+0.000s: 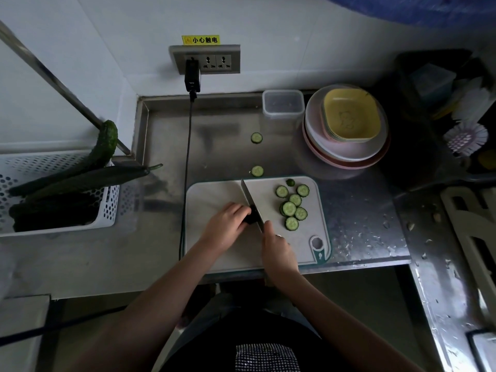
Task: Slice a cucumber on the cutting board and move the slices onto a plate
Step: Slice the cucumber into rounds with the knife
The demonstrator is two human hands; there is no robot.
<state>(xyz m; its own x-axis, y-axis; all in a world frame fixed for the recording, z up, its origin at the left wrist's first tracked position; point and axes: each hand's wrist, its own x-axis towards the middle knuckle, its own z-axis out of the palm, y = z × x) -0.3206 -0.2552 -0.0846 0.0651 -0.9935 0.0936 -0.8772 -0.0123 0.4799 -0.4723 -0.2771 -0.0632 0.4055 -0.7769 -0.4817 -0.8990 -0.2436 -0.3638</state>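
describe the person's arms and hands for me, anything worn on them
Both forearms are bare, with no sleeves in view. The right hand seems to have a small ring on one finger, too small to be sure. The left hand shows no ring, watch or glove.

You see pale green slices [292, 208] with dark green rims on a whitish cutting board [214, 194] edged in teal. At nine o'clock, dark green cucumbers [88, 178] lie in a white basket [110, 208] patterned with round holes. At two o'clock a yellow dish [351, 114] tops white and pink plates [341, 154]. The surface [220, 135] is grey steel. At twelve o'clock is a yellow label [200, 40] with black lettering.
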